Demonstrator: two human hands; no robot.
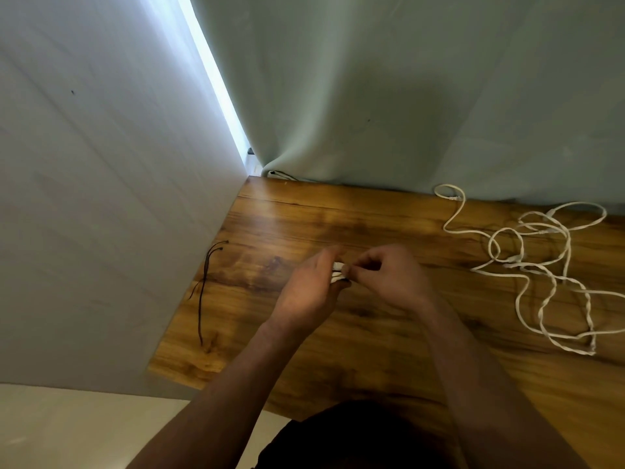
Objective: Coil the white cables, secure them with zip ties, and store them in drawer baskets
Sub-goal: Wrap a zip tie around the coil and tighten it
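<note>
Over the middle of the wooden table [372,336], my left hand [307,292] grips a small coiled white cable [339,273]; only a bit of it shows between my hands. My right hand [389,275] meets it from the right, thumb and fingers pinching at the bundle. What they pinch is hidden. Several loose white cables [541,265] lie tangled on the table's right side. Two thin black zip ties [204,286] lie near the table's left edge.
A grey wall panel [101,214] stands along the table's left edge. A pale green curtain [406,96] hangs behind the table's far edge. A white cable end [275,173] pokes out under the curtain. Light floor [84,431] shows at bottom left.
</note>
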